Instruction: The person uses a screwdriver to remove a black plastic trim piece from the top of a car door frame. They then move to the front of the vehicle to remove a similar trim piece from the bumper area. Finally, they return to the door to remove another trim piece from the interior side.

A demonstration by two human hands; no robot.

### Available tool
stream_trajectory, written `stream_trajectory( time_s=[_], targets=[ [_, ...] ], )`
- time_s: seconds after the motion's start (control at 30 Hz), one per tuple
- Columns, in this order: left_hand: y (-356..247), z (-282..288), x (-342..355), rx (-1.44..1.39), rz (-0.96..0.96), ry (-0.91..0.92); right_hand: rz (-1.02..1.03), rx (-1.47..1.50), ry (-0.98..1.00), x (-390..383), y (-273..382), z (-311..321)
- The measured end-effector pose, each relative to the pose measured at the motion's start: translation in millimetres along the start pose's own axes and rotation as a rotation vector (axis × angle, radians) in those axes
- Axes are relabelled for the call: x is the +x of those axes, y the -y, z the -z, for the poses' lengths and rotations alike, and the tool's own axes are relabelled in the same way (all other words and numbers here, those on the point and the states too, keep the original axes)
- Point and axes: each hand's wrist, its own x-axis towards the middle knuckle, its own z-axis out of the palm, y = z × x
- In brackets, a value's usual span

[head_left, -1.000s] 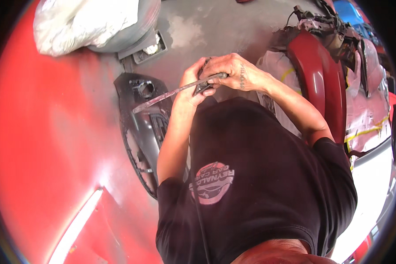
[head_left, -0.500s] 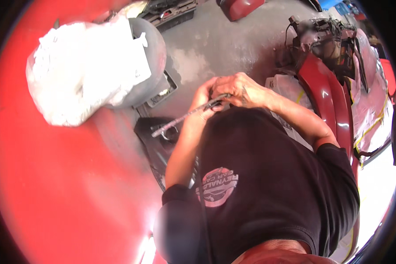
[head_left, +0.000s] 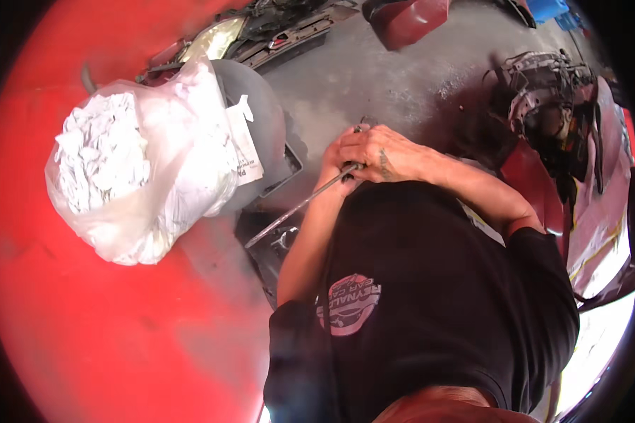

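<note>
In front of my black shirt, my left hand (head_left: 334, 156) and my right hand (head_left: 377, 153) are closed together, fingers bent and touching. A thin greyish rod (head_left: 300, 207) runs from between them, slanting down to the left across my left forearm. The rod's upper end is at my right fingers, beside a small dark part. Small dark bits also show above the knuckles, but what they belong to is hidden. My left fingers are mostly covered by the right hand; whatever they grip is not visible.
At left, a clear plastic bag (head_left: 155, 229) of white crumpled material sits against a red painted panel (head_left: 85, 317), near a grey rounded object (head_left: 261, 99). Dark car parts (head_left: 289, 39) and a dark red part (head_left: 416, 21) lie beyond. Exposed vehicle parts (head_left: 550, 92) stand at right.
The view has shifted, so the bag and car parts appear lower. My hands stay together, and the rod now slants more steeply.
</note>
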Motion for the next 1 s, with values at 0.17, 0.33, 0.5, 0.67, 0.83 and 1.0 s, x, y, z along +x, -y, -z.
stream_trajectory(
  time_s=[0.17,0.33,0.5,0.67,0.83,1.0],
  targets=[
    [-64.9,-30.1,77.6,-0.144,-0.041,-0.090,-0.031,0.187,-0.036,53.2,-61.0,63.7],
    [-123.9,-35.5,124.3,-0.147,0.065,0.037,-0.449,0.796,-0.090,92.1,-120.3,110.9],
    [-167.0,-47.5,181.2,-0.170,-0.036,0.049,-0.612,0.978,-0.303,117.0,-191.4,148.6],
    [-226.6,-44.7,232.3,-0.117,-0.044,0.135,-0.621,1.279,-0.535,140.6,-245.1,162.5],
    [-291.0,-46.1,275.2,0.020,0.098,0.190,-0.810,0.821,-0.455,197.6,-239.8,179.1],
    [-327.1,-35.4,301.8,-0.037,0.507,0.241,-0.529,0.473,-0.179,236.8,-241.0,188.5]
  ],
)
